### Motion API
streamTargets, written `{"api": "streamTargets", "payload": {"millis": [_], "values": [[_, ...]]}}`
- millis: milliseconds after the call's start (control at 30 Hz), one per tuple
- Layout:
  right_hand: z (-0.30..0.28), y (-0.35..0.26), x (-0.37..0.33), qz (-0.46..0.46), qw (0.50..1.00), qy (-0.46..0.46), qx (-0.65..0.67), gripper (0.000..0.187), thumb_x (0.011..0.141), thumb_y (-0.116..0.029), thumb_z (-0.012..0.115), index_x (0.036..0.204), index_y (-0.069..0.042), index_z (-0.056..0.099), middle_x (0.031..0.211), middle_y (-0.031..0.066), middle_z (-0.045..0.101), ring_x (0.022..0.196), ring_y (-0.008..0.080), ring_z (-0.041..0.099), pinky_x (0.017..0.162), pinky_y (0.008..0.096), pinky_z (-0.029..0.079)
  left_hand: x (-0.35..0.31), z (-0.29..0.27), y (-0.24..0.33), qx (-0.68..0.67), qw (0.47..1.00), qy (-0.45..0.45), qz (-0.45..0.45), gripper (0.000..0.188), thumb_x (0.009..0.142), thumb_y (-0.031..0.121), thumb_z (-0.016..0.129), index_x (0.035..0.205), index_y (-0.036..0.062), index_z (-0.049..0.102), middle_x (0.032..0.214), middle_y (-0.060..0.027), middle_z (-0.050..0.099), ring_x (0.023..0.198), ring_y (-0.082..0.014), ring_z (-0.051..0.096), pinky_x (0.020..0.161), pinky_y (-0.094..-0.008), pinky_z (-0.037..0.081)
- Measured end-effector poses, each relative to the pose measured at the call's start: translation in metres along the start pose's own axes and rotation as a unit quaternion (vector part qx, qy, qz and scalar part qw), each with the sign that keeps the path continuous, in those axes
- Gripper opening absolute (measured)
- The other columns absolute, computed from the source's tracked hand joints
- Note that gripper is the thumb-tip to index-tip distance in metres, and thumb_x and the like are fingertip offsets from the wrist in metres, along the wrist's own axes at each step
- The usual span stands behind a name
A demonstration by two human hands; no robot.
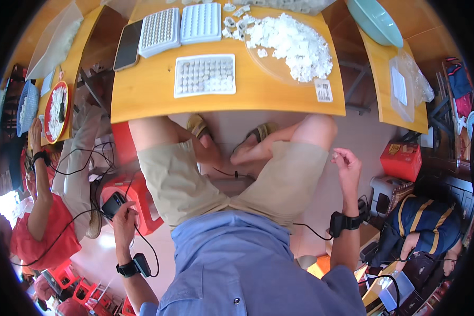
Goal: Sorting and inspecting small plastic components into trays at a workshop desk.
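Observation:
My left hand (125, 217) is down beside my left thigh, its fingers curled at the edge of a small black box-shaped device (112, 204) with a cable. My right hand (347, 164) is raised just outside my right knee, thumb and fingertips drawn together. A tiny pale spot shows at those fingertips, too small to name. On the wooden table (226, 105) ahead, a white tray (205, 92) holds rows of small round pieces, partly topped with white ones. Behind it are two more white trays of pieces (159, 32) (200, 23). Both hands are apart from the table.
A pile of small white plastic parts (292, 47) covers the table's right side, with a label card (323, 90) near its edge. A black phone (128, 46) lies at left. Red stool (131, 203) and co-worker (47, 226) are left; red box (401, 160) and another person (426, 226) right.

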State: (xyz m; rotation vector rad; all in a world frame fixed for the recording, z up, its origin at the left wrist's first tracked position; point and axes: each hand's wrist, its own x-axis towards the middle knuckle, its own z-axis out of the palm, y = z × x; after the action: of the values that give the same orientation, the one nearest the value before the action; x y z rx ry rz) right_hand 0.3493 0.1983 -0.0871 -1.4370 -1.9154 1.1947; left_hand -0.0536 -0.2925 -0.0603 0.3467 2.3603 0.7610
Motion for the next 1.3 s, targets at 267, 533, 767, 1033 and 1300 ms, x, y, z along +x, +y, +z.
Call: {"api": "streamTargets", "payload": {"millis": [267, 533, 767, 1033, 1300], "values": [[0.030, -0.122, 0.032, -0.239, 0.969, -0.021, -0.058, 0.013, 0.087, 0.003, 0.064, 0.098, 0.001, 0.070, 0.090, 0.0127, 0.071, 0.079, 0.0203, 0.069, 0.072, 0.0295, 0.053, 0.025, -0.006, 0.095, 0.178, 0.963, 0.039, 0.201, 0.028, 0.089, 0.005, 0.061, 0.117, 0.0031, 0.064, 0.104, -0.0143, 0.067, 0.084, -0.0281, 0.067, 0.077, -0.0369, 0.054], [0.083, -0.187, 0.093, -0.327, 0.943, -0.056, -0.025, 0.010, 0.086, -0.001, 0.065, 0.095, 0.000, 0.069, 0.087, 0.0143, 0.070, 0.077, 0.0268, 0.069, 0.069, 0.0320, 0.054, 0.027, 0.011, 0.252, -0.062, 0.897, -0.134, 0.417, 0.022, 0.086, 0.002, 0.068, 0.108, -0.0006, 0.068, 0.105, -0.0140, 0.071, 0.095, -0.0257, 0.069, 0.086, -0.0340, 0.053], [0.131, -0.187, 0.131, -0.293, 0.947, -0.125, -0.041, 0.014, 0.085, -0.008, 0.063, 0.095, -0.001, 0.070, 0.089, 0.0171, 0.072, 0.081, 0.0325, 0.070, 0.073, 0.0386, 0.054, 0.029, 0.065, 0.295, -0.302, 0.770, -0.291, 0.481, 0.019, 0.092, 0.010, 0.069, 0.107, -0.0015, 0.069, 0.097, -0.0120, 0.073, 0.092, -0.0215, 0.070, 0.083, -0.0325, 0.054], [0.166, -0.223, 0.156, -0.350, 0.921, -0.119, -0.122, 0.020, 0.084, -0.009, 0.061, 0.102, -0.004, 0.069, 0.092, 0.0156, 0.069, 0.091, 0.0350, 0.066, 0.080, 0.0427, 0.053, 0.070, 0.111, 0.259, -0.431, 0.873, -0.122, 0.193, 0.020, 0.101, 0.015, 0.059, 0.109, -0.0021, 0.065, 0.089, -0.0057, 0.070, 0.080, -0.0106, 0.066, 0.073, -0.0221, 0.052], [0.198, -0.233, 0.174, -0.339, 0.913, -0.127, -0.185, 0.029, 0.078, -0.010, 0.071, 0.106, -0.005, 0.065, 0.107, 0.0168, 0.063, 0.099, 0.0369, 0.061, 0.087, 0.0455, 0.049, 0.063, 0.135, 0.231, -0.407, 0.874, -0.200, 0.175, 0.020, 0.102, 0.016, 0.057, 0.108, -0.0007, 0.067, 0.089, -0.0056, 0.069, 0.081, -0.0101, 0.065, 0.076, -0.0251, 0.053]]}}
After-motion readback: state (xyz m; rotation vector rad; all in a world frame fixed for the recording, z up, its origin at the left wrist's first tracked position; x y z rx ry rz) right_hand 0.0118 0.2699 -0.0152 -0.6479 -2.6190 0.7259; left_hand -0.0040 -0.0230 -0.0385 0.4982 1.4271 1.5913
